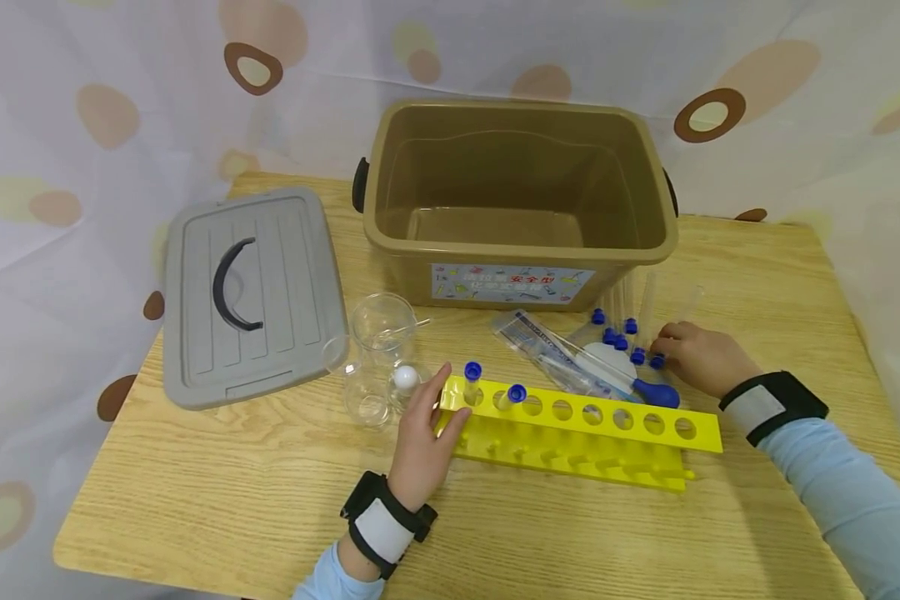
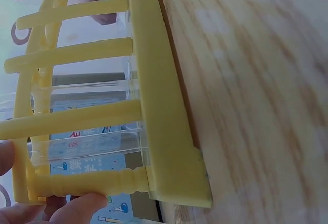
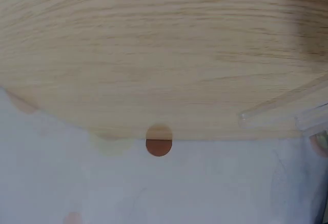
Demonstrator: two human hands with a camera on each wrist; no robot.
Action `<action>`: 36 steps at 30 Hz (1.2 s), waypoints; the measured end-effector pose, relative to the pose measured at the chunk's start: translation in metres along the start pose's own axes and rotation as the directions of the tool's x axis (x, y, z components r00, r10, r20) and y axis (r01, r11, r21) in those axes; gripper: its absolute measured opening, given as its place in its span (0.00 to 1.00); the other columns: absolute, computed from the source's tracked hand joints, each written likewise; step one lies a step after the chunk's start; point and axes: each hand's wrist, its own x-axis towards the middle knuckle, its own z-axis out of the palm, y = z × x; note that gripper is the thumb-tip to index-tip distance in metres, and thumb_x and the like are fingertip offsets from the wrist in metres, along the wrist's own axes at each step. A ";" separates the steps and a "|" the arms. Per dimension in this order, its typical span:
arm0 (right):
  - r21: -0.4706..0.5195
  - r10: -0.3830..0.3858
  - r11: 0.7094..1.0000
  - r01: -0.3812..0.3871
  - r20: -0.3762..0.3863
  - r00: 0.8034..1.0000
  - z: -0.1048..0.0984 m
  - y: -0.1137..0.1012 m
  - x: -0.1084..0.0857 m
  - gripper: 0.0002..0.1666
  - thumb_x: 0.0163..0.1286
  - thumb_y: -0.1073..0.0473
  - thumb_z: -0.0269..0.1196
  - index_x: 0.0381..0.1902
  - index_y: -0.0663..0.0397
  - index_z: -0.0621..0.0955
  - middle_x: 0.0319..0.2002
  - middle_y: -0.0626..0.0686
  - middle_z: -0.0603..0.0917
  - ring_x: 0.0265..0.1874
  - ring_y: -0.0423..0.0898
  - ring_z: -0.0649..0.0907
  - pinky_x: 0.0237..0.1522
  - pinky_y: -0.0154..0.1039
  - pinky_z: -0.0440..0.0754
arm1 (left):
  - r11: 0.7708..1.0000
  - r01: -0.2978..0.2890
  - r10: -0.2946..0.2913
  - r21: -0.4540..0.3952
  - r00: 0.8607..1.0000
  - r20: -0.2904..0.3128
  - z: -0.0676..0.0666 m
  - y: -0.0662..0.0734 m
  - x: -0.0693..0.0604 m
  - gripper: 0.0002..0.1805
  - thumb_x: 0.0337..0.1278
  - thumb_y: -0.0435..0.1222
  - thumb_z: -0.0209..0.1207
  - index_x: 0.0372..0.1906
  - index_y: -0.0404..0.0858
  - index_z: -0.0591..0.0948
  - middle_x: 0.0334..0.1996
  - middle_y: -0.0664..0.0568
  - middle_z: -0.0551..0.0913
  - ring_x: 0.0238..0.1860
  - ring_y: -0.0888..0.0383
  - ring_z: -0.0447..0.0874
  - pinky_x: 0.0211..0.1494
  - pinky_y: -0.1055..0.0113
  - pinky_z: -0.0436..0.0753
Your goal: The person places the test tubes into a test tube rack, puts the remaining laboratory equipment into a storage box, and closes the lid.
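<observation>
My left hand [image 1: 426,437] grips the left end of a yellow test tube rack [image 1: 699,430], thumb on the near side. In the left wrist view, its fingertips [image 2: 84,208] lie against the end post of the rack. Two clear tubes with blue caps [image 1: 472,372] stand in the leftmost holes. My right hand [image 1: 701,358] pinches a blue-capped test tube [image 1: 694,302] lying on the table; its fingers partly hide it. Other capped test tubes [image 1: 647,304] lie just left of that hand. The right wrist view shows clear tube ends [image 3: 277,106], but not the hand.
Behind the rack stands an open brown bin [image 1: 401,279]. Its grey lid [image 1: 187,333] lies at the left. Clear beakers and flasks [image 1: 367,396] and a white ball [image 1: 405,377] sit beside my left hand. Bagged tools [image 1: 528,337] and a blue-bulbed dropper [image 1: 656,393] lie behind the rack.
</observation>
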 end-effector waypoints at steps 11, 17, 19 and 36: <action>0.089 0.313 0.949 -0.301 -0.185 0.932 -0.042 0.008 -0.020 0.17 0.51 0.68 0.69 0.40 0.63 0.79 0.35 0.65 0.83 0.33 0.61 0.82 0.31 0.56 0.81 | 1.000 0.006 -0.006 -0.009 1.000 0.008 0.000 0.004 0.000 0.30 0.64 0.37 0.54 0.69 0.35 0.62 0.65 0.39 0.65 0.67 0.42 0.62 0.64 0.46 0.69; 0.366 0.580 0.800 -0.476 -0.267 0.769 -0.067 0.001 -0.026 0.15 0.63 0.65 0.60 0.47 0.67 0.77 0.38 0.59 0.82 0.32 0.39 0.80 0.32 0.28 0.76 | 1.000 0.008 -0.008 -0.009 1.000 0.007 0.000 0.003 0.000 0.30 0.64 0.36 0.54 0.69 0.36 0.62 0.65 0.39 0.65 0.67 0.42 0.62 0.64 0.46 0.68; 0.455 0.630 0.758 -0.467 -0.325 0.706 -0.074 -0.005 -0.026 0.16 0.63 0.65 0.60 0.48 0.68 0.77 0.37 0.43 0.81 0.33 0.24 0.75 0.33 0.15 0.67 | 1.000 0.008 -0.008 -0.009 1.000 0.007 0.000 0.002 0.000 0.30 0.64 0.36 0.54 0.69 0.36 0.62 0.65 0.40 0.65 0.67 0.43 0.62 0.64 0.46 0.68; 0.577 0.564 0.791 -0.206 -0.555 0.611 -0.133 -0.058 -0.017 0.19 0.57 0.72 0.64 0.48 0.72 0.78 0.38 0.22 0.74 0.34 0.18 0.74 0.40 0.11 0.69 | 1.000 0.006 -0.006 -0.020 1.000 0.009 0.000 0.002 0.000 0.30 0.64 0.37 0.54 0.69 0.35 0.62 0.65 0.40 0.65 0.67 0.43 0.62 0.65 0.46 0.68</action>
